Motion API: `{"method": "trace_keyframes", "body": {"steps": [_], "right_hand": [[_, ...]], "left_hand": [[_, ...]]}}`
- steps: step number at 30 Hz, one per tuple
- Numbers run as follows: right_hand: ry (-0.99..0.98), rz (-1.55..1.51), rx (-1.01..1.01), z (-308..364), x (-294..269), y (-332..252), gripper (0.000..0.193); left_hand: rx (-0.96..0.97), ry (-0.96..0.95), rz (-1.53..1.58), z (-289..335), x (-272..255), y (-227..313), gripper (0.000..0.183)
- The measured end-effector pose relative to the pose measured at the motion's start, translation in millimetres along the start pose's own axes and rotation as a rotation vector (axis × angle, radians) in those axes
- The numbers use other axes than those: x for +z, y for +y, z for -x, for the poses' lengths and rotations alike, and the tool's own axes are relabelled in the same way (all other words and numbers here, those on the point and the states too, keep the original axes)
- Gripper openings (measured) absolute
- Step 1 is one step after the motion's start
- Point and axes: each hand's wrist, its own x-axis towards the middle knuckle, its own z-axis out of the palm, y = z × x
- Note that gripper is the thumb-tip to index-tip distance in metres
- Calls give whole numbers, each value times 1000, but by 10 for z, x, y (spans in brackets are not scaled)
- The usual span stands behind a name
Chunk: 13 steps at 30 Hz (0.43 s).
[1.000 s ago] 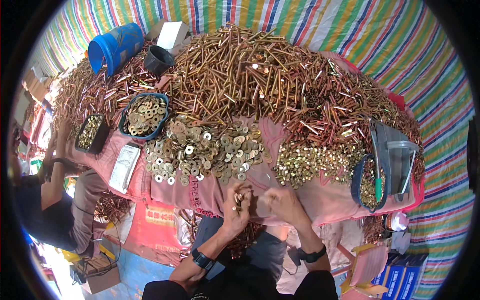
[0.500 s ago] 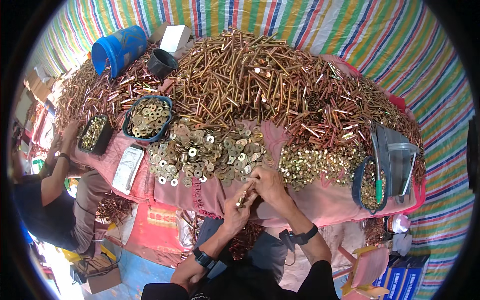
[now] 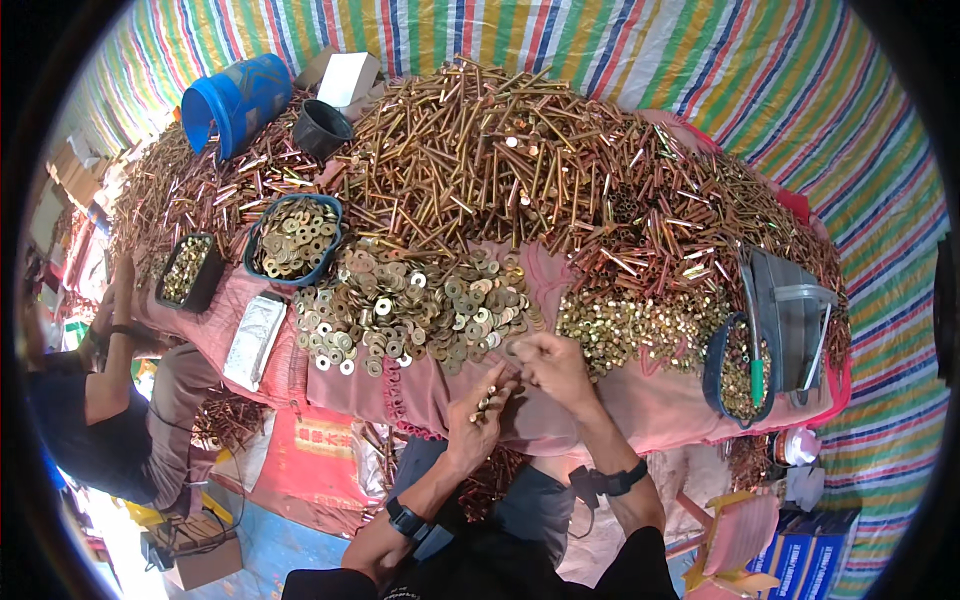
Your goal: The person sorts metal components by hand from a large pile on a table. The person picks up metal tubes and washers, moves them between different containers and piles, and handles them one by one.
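My left hand (image 3: 474, 418) is closed around several slim brassy bolts (image 3: 487, 402), whose ends stick out between the fingers. Just to the right of it, my right hand (image 3: 556, 369) has its thumb and fingers curled together in a pinch. Whatever lies in that pinch is too small to make out. Both hands are over the front of the pink cloth (image 3: 455, 388). Flat round washers (image 3: 420, 310) are heaped beyond them to the left, and small gold nuts (image 3: 640, 328) spread to the right.
A large mound of long bolts (image 3: 480, 160) fills the back. Tubs of washers (image 3: 252, 262) and nuts (image 3: 212, 274) stand left, near a silver packet (image 3: 256, 340). A nut basket (image 3: 712, 375) sits right, beside a grey bin (image 3: 775, 285). A co-worker's arm (image 3: 118, 350) reaches in at far left.
My right hand has shifted slightly right, away from my left hand, and its fingers have curled in. My left hand keeps the bolts. The co-worker's arm has drawn back from the black tub.
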Motion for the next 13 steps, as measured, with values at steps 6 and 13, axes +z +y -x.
{"method": "trace_keyframes", "body": {"steps": [6, 13], "right_hand": [[-140, -112, 149, 343, -112, -389, 27], [-65, 55, 139, 421, -32, -550, 35]], "left_hand": [[18, -41, -162, -139, 110, -9, 44], [37, -35, -147, -128, 78, -65, 46]]}}
